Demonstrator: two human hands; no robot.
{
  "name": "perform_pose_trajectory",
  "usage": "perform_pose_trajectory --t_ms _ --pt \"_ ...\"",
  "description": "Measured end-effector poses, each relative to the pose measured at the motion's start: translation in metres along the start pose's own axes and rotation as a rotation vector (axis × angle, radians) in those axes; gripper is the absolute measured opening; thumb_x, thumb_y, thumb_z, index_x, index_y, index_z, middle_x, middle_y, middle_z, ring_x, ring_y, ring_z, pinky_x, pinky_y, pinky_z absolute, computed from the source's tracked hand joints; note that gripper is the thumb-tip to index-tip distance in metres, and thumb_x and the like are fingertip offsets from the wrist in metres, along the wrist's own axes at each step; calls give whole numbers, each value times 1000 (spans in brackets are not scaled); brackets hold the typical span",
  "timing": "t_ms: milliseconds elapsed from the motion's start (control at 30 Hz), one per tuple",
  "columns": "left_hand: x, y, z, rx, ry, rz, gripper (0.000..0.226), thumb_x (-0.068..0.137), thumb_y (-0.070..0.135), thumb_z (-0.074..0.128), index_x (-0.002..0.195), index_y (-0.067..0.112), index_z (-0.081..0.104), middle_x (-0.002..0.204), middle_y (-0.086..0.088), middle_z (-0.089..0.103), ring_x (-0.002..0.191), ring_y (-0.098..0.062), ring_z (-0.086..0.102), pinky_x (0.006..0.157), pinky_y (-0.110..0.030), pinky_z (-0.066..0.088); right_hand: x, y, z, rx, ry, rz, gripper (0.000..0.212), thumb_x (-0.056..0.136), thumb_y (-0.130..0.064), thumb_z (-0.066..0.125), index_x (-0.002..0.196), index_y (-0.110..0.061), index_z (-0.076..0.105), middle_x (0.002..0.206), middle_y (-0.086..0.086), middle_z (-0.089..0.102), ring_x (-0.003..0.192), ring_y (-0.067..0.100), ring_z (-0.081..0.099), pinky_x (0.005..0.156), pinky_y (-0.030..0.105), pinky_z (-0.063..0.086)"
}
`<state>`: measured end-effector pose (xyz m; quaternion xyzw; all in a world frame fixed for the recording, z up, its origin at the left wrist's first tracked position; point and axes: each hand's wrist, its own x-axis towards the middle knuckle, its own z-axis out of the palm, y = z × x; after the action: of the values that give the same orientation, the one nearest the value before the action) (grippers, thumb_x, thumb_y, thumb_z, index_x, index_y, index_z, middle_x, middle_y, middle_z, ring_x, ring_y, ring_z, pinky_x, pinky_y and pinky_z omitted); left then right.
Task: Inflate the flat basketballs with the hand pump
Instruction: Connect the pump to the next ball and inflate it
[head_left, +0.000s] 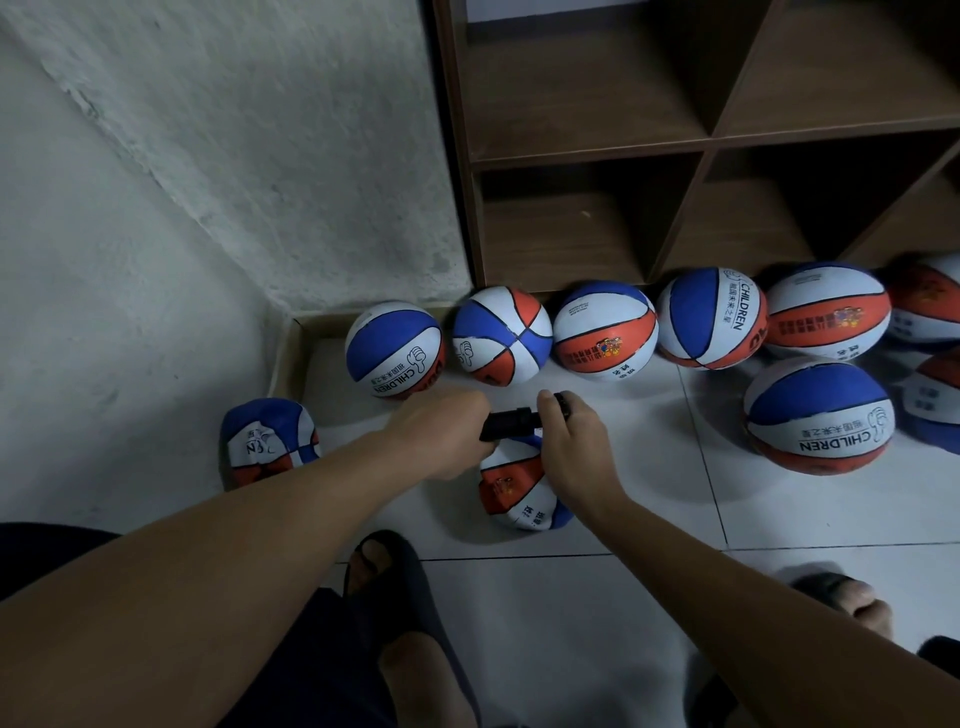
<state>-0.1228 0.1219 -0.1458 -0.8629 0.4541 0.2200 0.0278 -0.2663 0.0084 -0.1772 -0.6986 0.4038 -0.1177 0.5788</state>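
While our left hand and right hand gripped the pump over the flat basketball, we were mid-inflation; next likely steady strokes.

Flat ball below pump, before ball row

"CHILDREN" stands on three inflated basketballs.

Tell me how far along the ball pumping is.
Done: a row of round basketballs lies along the wooden shelf. In hand: the left hand and right hand hold the black pump over a crumpled ball. Left: that one, plus the flat ball by the wall.
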Motion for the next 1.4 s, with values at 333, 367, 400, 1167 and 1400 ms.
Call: perform_pose_trajectory --t_ms 333,367,400,1167,1400 --pt "0 0 -4 -15 57 6 27 101 44 68 83 26 62 71 3 63 62 -18 63 53 -31 42 17 2 -21 -24 -25 -23 36 112 -39 48 93 -12 62 69 -2 53 64 14 48 63 36 42" --pt "0 -6 -5 -14 55 -3 27 101 46 69 83 27 62 72 3 63 64 -19 64 54 -31 44 23 6 -30 -11 5 2 34 111 -40 49 93 -16 63 66 -7 52 64 15 49 64 37 44" --pt "0 -11 -6 -17 53 -14 26 100 46 69 84 27 62 73 4 64 65 -20 65 56 -32 47 30 8 -41 6 37 27 32 110 -41 49 93 -19 64 62 -12 52 65 16 49 65 39 46" --pt "0 7 -16 57 112 20 27 101 51 70 91 26 69 69 6 63 60 -14 61 52 -30 39 7 -13 5 -15 50 16 38 112 -37 46 92 -9 61 75 4 61 61 15 51 57 36 42" --pt "1 3 -15 51 124 50 28 102 51 69 85 29 63 69 6 63 60 -13 61 52 -29 39 16 -12 -11 -45 -20 34 39 112 -36 47 95 -5 63 75 4 59 66 16 52 63 37 45"
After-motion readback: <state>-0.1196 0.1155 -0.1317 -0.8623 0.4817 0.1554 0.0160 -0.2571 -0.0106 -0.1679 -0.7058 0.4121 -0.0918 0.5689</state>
